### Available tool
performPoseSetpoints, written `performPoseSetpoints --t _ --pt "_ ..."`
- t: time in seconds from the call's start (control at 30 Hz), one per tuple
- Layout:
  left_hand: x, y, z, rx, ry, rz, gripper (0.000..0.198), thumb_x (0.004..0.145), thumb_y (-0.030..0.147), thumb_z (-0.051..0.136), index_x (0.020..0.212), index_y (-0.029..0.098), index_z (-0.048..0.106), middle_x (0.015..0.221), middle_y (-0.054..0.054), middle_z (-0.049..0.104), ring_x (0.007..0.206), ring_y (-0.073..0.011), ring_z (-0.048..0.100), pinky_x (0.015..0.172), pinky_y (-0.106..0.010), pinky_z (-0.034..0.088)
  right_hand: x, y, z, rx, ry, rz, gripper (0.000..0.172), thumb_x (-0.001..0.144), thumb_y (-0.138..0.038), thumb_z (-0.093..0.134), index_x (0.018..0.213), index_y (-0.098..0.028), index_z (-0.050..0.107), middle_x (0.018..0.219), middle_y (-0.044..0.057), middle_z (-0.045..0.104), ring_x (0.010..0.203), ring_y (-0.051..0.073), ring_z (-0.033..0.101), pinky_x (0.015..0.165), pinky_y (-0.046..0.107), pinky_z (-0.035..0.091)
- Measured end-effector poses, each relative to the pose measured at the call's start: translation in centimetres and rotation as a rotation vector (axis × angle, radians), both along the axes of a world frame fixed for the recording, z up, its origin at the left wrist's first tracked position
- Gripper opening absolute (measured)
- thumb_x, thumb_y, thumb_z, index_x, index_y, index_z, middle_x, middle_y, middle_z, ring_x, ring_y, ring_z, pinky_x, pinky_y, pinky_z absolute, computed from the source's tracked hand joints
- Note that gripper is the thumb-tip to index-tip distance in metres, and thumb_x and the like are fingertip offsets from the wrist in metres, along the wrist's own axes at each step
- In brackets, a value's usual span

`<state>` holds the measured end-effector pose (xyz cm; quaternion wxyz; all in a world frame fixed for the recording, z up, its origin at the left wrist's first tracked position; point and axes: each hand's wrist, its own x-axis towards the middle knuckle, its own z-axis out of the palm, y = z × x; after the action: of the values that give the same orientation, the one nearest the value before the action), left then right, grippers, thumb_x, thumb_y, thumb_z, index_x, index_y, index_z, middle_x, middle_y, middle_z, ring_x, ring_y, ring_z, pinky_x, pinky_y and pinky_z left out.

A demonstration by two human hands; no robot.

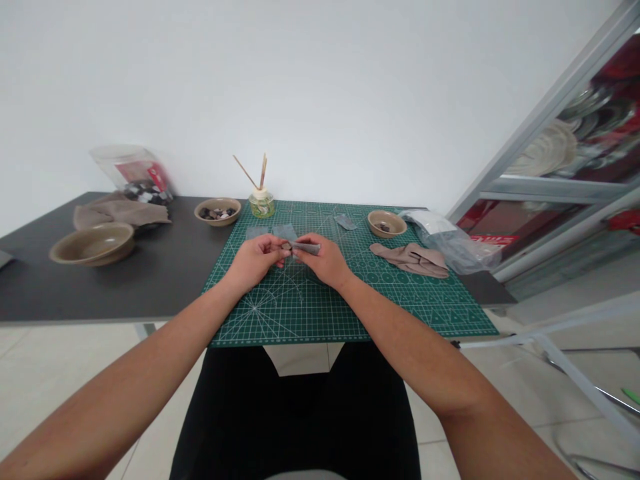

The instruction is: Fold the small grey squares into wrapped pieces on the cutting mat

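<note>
Both hands meet above the green cutting mat (pixel 320 303), near its middle. My left hand (pixel 257 262) pinches a small brownish stone (pixel 286 246) between thumb and fingers. In my right hand (pixel 327 259) is a folded piece of grey sandpaper (pixel 307 248), its edge against or very close to the stone; actual contact is too small to make out. Just beyond my left hand lie flat grey squares (pixel 257 233) that look like sandpaper, partly hidden by the fingers. Another grey piece (pixel 345 222) rests farther back on the mat.
A bowl with a few stones (pixel 387 233) and a brown cloth (pixel 410 258) sit right, beside a plastic bag (pixel 453 240). Leftward are a bowl of pebbles (pixel 218 222), a larger bowl (pixel 95 257), another cloth (pixel 117 212) and a clear container (pixel 133 173). A reed diffuser (pixel 261 202) stands behind.
</note>
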<state>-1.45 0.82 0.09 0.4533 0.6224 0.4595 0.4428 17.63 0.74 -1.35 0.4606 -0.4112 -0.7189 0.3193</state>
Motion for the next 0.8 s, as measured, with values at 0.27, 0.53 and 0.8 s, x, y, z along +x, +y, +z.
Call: performPoseSetpoints --t 0.27,0.53,0.8 --pt "-0.2 0.2 -0.3 0.016 0.004 -0.033 0.028 0.068 0.038 0.078 0.084 0.017 0.067 0.067 0.001 0.065 0.06 -0.0123 0.057 0.061 -0.026 0.047 0.0 -0.1 0.3 -0.05 0.015 0.0 0.016 0.085 -0.035 0.07 0.093 -0.022 0.071 0.071 -0.003 0.07 0.067 0.014 0.066 0.068 0.026 0.047" --pt "0.0 -0.4 0.6 0.06 0.185 -0.012 0.021 0.072 0.036 0.073 0.084 0.02 0.069 0.064 0.003 0.063 0.059 -0.0127 0.052 0.057 -0.025 0.04 0.0 -0.2 0.4 -0.058 0.017 0.012 0.021 0.085 -0.042 0.069 0.091 -0.022 0.07 0.074 -0.002 0.07 0.071 0.015 0.065 0.07 0.027 0.047" --pt "0.0 -0.4 0.7 0.079 0.195 -0.008 0.022 0.071 0.037 0.072 0.081 0.018 0.066 0.074 0.001 0.067 0.069 -0.0145 0.056 0.069 -0.027 0.043 0.1 -0.1 0.5 -0.015 -0.002 0.025 0.022 0.085 -0.043 0.068 0.087 -0.021 0.07 0.074 -0.003 0.066 0.072 0.014 0.06 0.07 0.026 0.043"
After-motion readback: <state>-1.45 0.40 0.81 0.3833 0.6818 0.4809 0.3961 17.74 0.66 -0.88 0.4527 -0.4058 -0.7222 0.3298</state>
